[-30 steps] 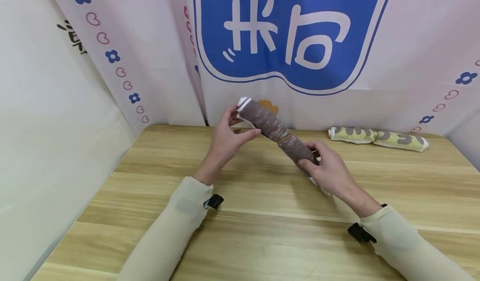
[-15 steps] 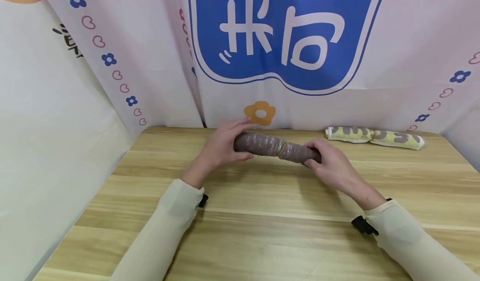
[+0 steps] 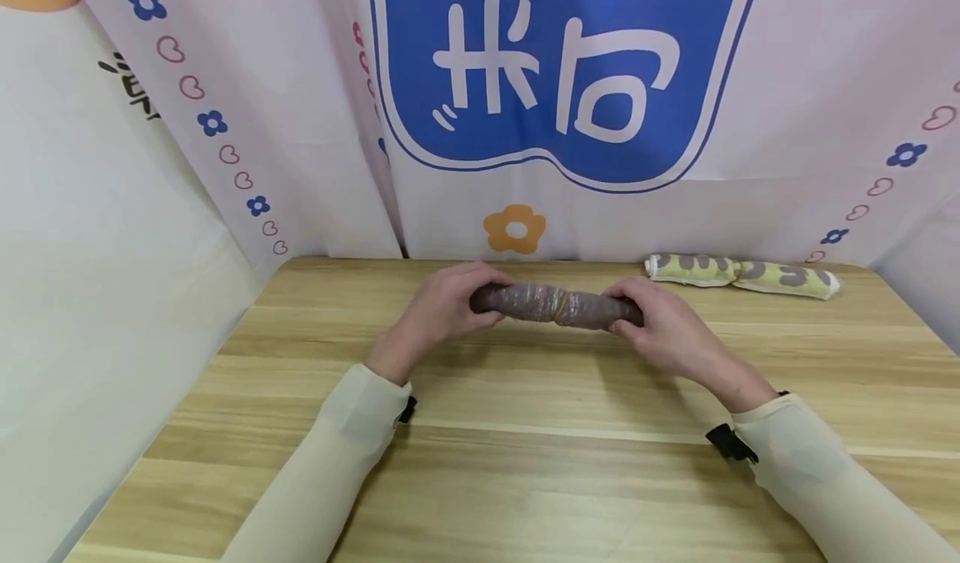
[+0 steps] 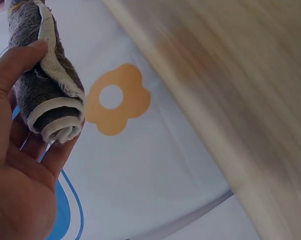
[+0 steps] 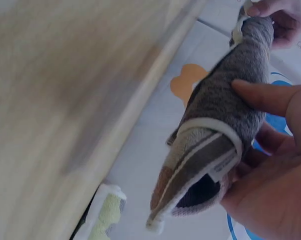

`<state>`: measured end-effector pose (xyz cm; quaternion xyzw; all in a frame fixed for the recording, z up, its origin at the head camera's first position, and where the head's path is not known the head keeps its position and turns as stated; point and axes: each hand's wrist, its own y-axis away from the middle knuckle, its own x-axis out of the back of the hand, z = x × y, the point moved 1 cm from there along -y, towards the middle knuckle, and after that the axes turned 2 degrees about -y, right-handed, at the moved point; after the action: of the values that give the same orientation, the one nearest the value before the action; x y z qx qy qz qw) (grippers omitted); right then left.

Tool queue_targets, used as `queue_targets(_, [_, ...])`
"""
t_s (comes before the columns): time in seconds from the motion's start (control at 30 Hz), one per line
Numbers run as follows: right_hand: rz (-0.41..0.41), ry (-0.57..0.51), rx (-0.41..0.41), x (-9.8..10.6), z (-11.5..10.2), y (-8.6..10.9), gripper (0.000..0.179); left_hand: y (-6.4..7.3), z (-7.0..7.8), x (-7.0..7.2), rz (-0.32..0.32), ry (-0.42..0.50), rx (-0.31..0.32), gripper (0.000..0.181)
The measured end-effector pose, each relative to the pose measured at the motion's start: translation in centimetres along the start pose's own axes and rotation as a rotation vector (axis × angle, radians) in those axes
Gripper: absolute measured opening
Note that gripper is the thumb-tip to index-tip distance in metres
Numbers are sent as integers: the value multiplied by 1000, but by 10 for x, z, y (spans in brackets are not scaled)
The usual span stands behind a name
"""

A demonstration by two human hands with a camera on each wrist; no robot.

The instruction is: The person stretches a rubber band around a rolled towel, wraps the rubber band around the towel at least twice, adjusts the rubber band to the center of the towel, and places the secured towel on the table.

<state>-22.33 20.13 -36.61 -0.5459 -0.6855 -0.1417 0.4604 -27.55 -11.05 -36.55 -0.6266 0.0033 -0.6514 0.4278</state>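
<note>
A rolled towel (image 3: 528,303), grey-brown and cinched by a rubber band (image 3: 561,305) around its middle, lies crosswise between both hands near the back of the table. My left hand (image 3: 442,309) holds its left end, thumb on the near side. The right hand (image 3: 667,325) grips the opposite end. In the left wrist view, the towel's end (image 4: 63,127) shows a white-edged spiral beside the palm. The right wrist view shows the other end (image 5: 195,170) loosely folded, with a small label. Whether the towel touches the tabletop I cannot tell.
A second rolled towel (image 3: 780,278), yellow-green with grey patches and narrowed at its middle, lies at the table's back right. Behind the wooden table (image 3: 555,480) hangs a printed backdrop (image 3: 600,221) with a blue sign and an orange flower.
The grey-brown towel has swung from a steep slant to nearly level, its left end lowered toward the table. My left hand came down with it; the right stayed near the same place.
</note>
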Motion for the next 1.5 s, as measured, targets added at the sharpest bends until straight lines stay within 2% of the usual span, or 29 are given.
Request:
queue_targets(0.33, [-59, 45, 75, 7, 7, 0, 32, 2, 2, -6, -12, -53, -39, 34])
queue_targets(0.6, [-89, 56, 91, 8, 13, 2, 35, 2, 6, -11, -42, -56, -17, 32])
queue_targets(0.9, [-63, 108, 54, 12, 25, 9, 34, -2, 15, -20, -59, -81, 85, 29])
queue_targets(1.1, [-50, 84, 48, 15, 45, 17, 34, -8, 24, -29, -72, -57, 127, 27])
queue_targets(1.3, [-55, 39, -16, 32, 60, 22, 32, -22, 30, -39, -149, -17, 184, 24])
queue_targets(1.5, [-56, 24, -14, 50, 75, 23, 31, -40, 34, -47, -182, 32, 230, 16])
